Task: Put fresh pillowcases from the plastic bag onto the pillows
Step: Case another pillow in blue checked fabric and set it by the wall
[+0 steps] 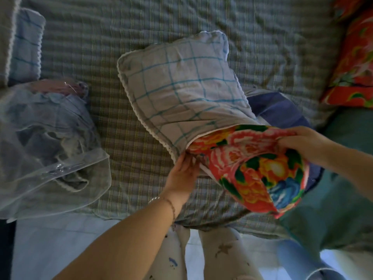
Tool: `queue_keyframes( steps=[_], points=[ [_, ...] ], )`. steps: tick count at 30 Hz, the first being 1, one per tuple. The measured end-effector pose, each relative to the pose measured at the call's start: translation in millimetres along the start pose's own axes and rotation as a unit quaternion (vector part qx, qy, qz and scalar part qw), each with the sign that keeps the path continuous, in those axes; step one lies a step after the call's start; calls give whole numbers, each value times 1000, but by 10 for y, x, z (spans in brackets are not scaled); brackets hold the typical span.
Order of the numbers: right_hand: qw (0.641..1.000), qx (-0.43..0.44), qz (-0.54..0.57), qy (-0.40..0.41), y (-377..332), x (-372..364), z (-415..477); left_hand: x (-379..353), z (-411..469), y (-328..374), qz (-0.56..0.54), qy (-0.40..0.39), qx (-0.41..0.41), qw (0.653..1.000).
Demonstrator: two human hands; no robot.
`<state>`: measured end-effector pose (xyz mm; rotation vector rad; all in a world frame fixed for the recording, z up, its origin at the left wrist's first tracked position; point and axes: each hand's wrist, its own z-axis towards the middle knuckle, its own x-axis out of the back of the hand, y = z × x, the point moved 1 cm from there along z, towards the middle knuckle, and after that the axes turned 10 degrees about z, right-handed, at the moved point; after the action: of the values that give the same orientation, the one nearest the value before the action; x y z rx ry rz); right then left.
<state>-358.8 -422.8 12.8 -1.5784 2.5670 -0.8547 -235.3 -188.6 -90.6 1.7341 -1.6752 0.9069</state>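
A floral red pillow [260, 170] lies at the bed's near edge, its far half inside a pale blue checked pillowcase [181, 83] with white trim. My left hand [181, 172] pinches the case's open edge on the pillow's left side. On the right side, my right hand [302, 143] grips the pillow's floral fabric by the case's opening. A clear plastic bag [46, 142] with folded blue fabric inside lies on the bed to the left.
A checked bedspread [121, 47] covers the bed. Another blue checked pillow [26, 47] sits far left. A second floral pillow [353, 63] lies at the right edge. Dark blue cloth [276, 106] and a green blanket [333, 178] lie to the right. Pale floor tiles [60, 239] show below.
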Motion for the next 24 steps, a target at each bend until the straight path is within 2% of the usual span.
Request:
queue_keyframes(
  steps=[1, 2, 4, 6, 7, 9, 13, 17, 21, 24],
  points=[
    [1000, -7, 13, -1, -26, 7, -18, -9, 74, -38, 12, -5, -4, 1000],
    [999, -19, 27, 2, -13, -17, -15, 13, 112, -69, -28, 3, 36, 999],
    [997, -39, 72, 3, -25, -48, -47, 28, 89, -96, -100, -38, 46, 993],
    [991, -55, 118, 3, -54, -87, -107, 221, -67, -156, -29, -119, -69, 990],
    [987, -64, 151, 1, -55, -105, -111, 236, -144, -158, -10, -152, -89, 984],
    [972, -72, 224, 1, -101, -175, -187, 306, -334, -197, -38, -150, -139, 978],
    [926, -49, 370, -55, -262, -386, -315, 517, -673, -114, -211, -90, -179, 957],
    [877, -10, 476, -69, -436, -696, -409, 640, -850, 144, -192, -48, -244, 949],
    [857, -41, 514, -31, -442, -982, -448, 724, -827, 290, -265, -68, -230, 934],
    [840, -47, 540, -29, -386, -1012, -458, 725, -887, 307, -266, -58, -235, 933]
  ],
)
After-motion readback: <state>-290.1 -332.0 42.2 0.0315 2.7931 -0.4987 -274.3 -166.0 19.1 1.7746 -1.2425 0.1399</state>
